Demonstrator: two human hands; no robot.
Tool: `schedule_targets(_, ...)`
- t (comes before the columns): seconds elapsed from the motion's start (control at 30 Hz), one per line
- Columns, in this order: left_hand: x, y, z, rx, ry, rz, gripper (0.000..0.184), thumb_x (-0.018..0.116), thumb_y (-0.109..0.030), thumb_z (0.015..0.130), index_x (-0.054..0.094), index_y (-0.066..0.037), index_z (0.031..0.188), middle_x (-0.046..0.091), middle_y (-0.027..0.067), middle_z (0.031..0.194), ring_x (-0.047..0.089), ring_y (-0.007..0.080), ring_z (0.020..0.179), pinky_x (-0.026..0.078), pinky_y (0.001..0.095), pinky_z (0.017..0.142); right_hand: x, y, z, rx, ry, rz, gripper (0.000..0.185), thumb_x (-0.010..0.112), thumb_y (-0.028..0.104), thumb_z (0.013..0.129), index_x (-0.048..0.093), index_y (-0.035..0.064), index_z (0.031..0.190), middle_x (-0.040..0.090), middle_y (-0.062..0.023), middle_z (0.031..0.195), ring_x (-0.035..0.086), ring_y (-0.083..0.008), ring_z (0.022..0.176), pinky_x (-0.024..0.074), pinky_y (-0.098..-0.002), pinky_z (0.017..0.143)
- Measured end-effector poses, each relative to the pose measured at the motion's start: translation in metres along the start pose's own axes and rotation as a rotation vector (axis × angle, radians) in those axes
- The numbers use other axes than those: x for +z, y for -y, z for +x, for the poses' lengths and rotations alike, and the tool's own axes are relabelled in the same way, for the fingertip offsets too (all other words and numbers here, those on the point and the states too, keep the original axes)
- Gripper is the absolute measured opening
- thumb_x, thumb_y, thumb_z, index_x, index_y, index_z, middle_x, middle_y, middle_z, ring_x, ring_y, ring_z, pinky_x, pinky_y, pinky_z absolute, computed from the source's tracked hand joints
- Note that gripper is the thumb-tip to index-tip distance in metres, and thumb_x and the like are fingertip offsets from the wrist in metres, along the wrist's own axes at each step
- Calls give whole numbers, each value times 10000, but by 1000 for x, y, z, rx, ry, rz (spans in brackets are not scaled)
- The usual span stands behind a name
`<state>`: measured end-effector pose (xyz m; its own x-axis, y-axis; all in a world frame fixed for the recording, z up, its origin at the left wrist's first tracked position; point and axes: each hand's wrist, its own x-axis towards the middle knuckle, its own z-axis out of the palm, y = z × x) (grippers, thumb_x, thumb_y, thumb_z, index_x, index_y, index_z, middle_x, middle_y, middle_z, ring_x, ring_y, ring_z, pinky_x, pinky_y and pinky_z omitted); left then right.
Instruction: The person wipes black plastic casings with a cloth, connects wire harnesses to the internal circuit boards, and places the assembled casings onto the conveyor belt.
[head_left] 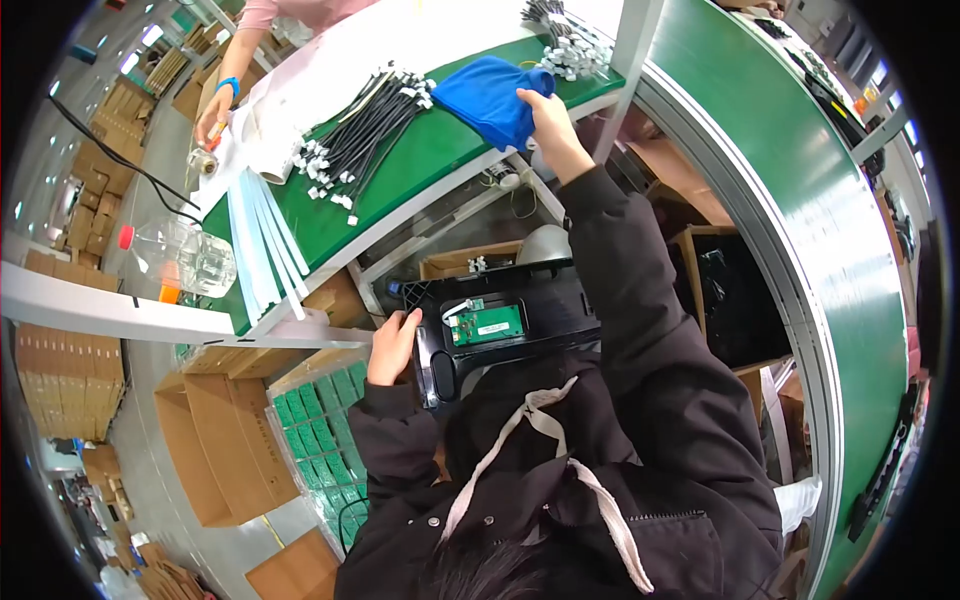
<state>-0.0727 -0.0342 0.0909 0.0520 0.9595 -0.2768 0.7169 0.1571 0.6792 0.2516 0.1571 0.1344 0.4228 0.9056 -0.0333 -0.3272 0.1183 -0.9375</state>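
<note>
My right hand (548,122) pinches the edge of a blue cloth (487,98) at the front edge of the green tabletop (433,150). Lower down, my left hand (394,345) grips the left end of a black plastic housing (560,301) held close to my body. A green circuit board (487,325) with a white connector sits in the housing's recess. Left of the cloth, a bundle of black cables (370,125) with white connectors lies on the table. Another cable bundle (578,50) is at the table's far right.
A co-worker's hand (212,118) is at the table's upper left. Pale strips (257,240) and a clear bottle with a red cap (185,258) stand nearer. Trays of green boards (318,425) and an open carton (225,450) are lower left. A green conveyor (790,200) curves along the right.
</note>
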Motion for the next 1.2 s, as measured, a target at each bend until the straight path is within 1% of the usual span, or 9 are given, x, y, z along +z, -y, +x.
schedule_targets(0.13, -36, -32, -20, 161, -96, 85, 400, 614, -363, 840, 586, 13, 974, 639, 202, 756, 640, 317, 731, 481, 366, 644, 1, 27, -28, -401, -104, -851, 507, 574, 303, 771, 463, -141, 988, 533, -306, 962, 541, -418, 919, 443, -428, 817)
schedule_targets(0.2, -60, -57, -16, 306, -180, -37, 300, 623, -282, 847, 593, -16, 982, 643, 115, 711, 618, 177, 636, 481, 301, 607, -3, 27, -35, -428, -144, -866, 586, 564, 359, 793, 434, -159, 1033, 502, -343, 1016, 498, -450, 987, 416, -443, 870)
schedule_targets(0.3, -89, -106, 12, 506, -423, -77, 149, 566, -127, 882, 600, -3, 957, 632, 73, 732, 609, 111, 689, 465, 256, 615, -13, 13, -41, -467, -167, -780, 618, 579, 342, 806, 397, -156, 1123, 468, -336, 1103, 484, -430, 1032, 395, -418, 918)
schedule_targets(0.43, -104, -133, 109, 800, -649, 258, 133, 576, -163, 846, 625, -44, 880, 617, 94, 780, 597, 243, 701, 458, 349, 640, -33, 1, -86, -349, -114, -597, 569, 602, 299, 824, 393, -96, 1177, 486, -258, 1042, 511, -343, 985, 425, -374, 840)
schedule_targets(0.6, -94, -135, 180, 665, -624, 650, 185, 634, -272, 794, 651, -96, 850, 620, 90, 828, 594, 268, 816, 449, 411, 733, -75, -6, -149, -7, 81, -292, 365, 558, 229, 892, 464, -1, 1159, 556, -97, 981, 585, -112, 706, 464, -240, 675)
schedule_targets(0.87, -88, -125, 198, 707, -712, 647, 116, 631, -204, 792, 633, -92, 764, 618, 60, 817, 594, 254, 812, 433, 430, 717, -140, -4, -189, 111, 14, -122, 212, 496, 179, 910, 575, 35, 1043, 619, -52, 907, 584, -89, 730, 439, -205, 678)
schedule_targets(1.0, -98, -136, 188, 730, -538, 651, 136, 675, -211, 760, 655, -93, 822, 641, 67, 730, 622, 255, 722, 464, 374, 645, -145, 2, -189, 110, 24, -30, 201, 503, 160, 904, 580, 26, 1032, 620, -52, 908, 578, -84, 732, 438, -200, 675)
schedule_targets(1.03, -98, -138, 187, 656, -483, 623, 99, 656, -220, 774, 654, -125, 800, 636, 41, 753, 609, 250, 787, 412, 416, 713, -146, 3, -189, 102, 26, -26, 199, 504, 156, 903, 581, 25, 1030, 620, -51, 909, 578, -82, 733, 438, -199, 675)
schedule_targets(1.2, -95, -137, 195, 766, -613, 558, 57, 619, -144, 781, 638, -91, 774, 620, 82, 792, 607, 281, 777, 435, 420, 705, -149, 6, -191, 90, 23, -19, 202, 489, 146, 903, 577, 18, 1033, 614, -52, 899, 572, -85, 745, 440, -204, 689)
